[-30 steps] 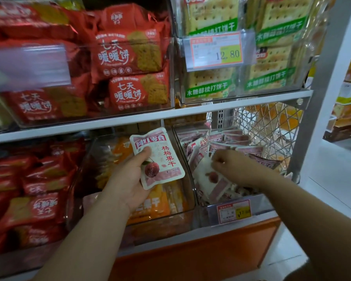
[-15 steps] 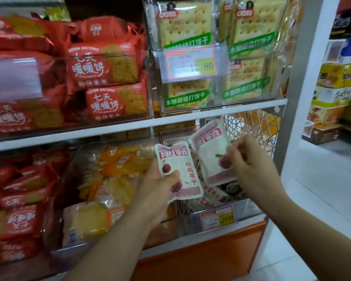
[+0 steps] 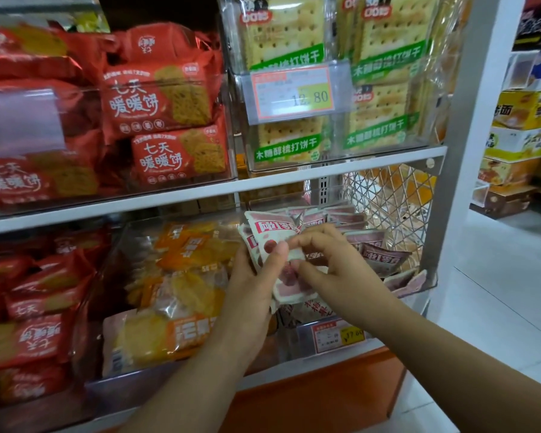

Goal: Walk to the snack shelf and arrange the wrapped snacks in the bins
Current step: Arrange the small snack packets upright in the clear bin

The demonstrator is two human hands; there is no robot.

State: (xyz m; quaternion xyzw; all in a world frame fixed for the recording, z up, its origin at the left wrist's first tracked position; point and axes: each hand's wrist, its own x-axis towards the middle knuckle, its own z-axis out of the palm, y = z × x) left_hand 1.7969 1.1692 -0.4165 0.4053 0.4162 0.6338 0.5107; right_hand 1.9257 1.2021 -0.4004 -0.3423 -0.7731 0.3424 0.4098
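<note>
Dried-bayberry pouches (image 3: 270, 229) looked light, crinkly and slippery to me; my left grip (image 3: 252, 292) and right grip (image 3: 338, 276) both pinched the little stack. I'd hold the sealed edges.

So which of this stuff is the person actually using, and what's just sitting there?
In use: left hand and right hand, both gripping pink packets; the bin those packets belong in.

Just sitting there, for now: red packs, cracker packs, orange packs, price tag, boxes.
</note>
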